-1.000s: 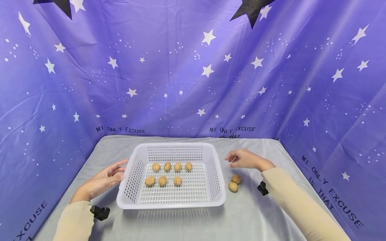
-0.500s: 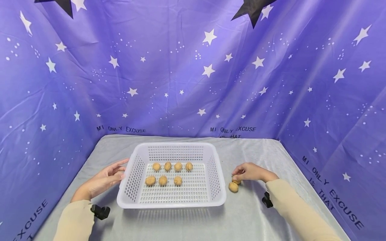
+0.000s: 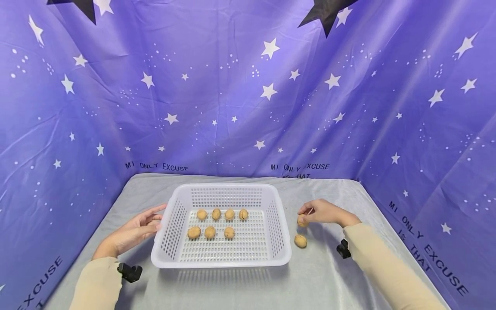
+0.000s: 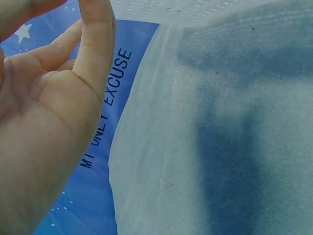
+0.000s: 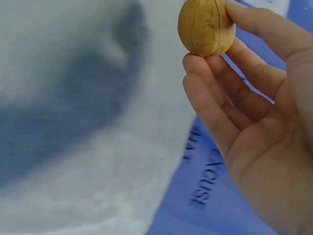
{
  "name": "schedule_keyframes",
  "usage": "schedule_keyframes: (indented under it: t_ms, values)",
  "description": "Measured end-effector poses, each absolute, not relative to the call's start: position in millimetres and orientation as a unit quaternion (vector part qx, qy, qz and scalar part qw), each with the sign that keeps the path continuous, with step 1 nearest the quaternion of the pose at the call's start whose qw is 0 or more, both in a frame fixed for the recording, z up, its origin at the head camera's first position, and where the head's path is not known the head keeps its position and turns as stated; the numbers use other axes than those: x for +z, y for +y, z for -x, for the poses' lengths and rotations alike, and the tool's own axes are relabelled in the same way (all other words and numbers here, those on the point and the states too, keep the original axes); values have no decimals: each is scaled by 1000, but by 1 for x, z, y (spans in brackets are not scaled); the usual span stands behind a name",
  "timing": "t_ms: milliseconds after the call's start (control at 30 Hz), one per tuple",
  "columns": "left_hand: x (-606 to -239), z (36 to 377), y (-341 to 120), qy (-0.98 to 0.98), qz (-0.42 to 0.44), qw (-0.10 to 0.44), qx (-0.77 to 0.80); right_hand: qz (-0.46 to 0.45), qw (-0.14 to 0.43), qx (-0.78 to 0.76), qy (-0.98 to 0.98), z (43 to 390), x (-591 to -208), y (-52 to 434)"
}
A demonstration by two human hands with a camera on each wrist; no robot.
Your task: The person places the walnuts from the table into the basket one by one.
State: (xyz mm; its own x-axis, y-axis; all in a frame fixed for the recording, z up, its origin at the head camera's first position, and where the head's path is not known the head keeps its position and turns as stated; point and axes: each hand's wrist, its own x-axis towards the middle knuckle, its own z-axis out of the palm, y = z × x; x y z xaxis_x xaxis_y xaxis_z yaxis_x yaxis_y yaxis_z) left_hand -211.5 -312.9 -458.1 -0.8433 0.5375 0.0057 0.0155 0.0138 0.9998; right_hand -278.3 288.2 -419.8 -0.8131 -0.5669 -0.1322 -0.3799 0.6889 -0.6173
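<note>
Hands first: the right hand point(image 3: 323, 212), right of centre in the head view, pinches a round tan walnut point(image 3: 302, 220) between thumb and fingertips, lifted just off the grey cloth-covered bench point(image 3: 317, 275); the right wrist view shows the other fingers point(image 5: 215, 112) spread loosely below it. The left hand point(image 3: 133, 230) lies relaxed, fingers straight, its tips touching the left wall of the white perforated plastic basket point(image 3: 221, 260) at lower centre.

That basket sits loose on smooth cloth, so a push from the left hand could slide it and roll the seven walnuts point(image 3: 211, 232) lying in two rows inside, four behind and three in front.

The pinched walnut is hard, round and held only at the tips; a slight squeeze off-centre could squirt it out, and it would likely bounce across the cloth or off the bench edge.

One loose walnut point(image 3: 300, 241) rests on the cloth just below the right hand, where a sleeve or wrist could knock it away.
</note>
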Motion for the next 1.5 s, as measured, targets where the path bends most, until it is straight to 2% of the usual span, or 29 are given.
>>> schedule_keyframes:
  t_ms: [367, 633, 967, 1500]
  values:
    - [-458, 211, -315, 686, -199, 192, 674, 288, 136, -280, 906, 287, -364, 252]
    - [-459, 212, -316, 686, -195, 191, 674, 316, 134, -243, 907, 296, -352, 212]
    - [-461, 211, -316, 683, -190, 194, 679, 349, 200, -228, 886, 299, -364, 151]
    - [-459, 214, -312, 680, -191, 191, 682, 347, 247, -164, 890, 302, -398, 98]
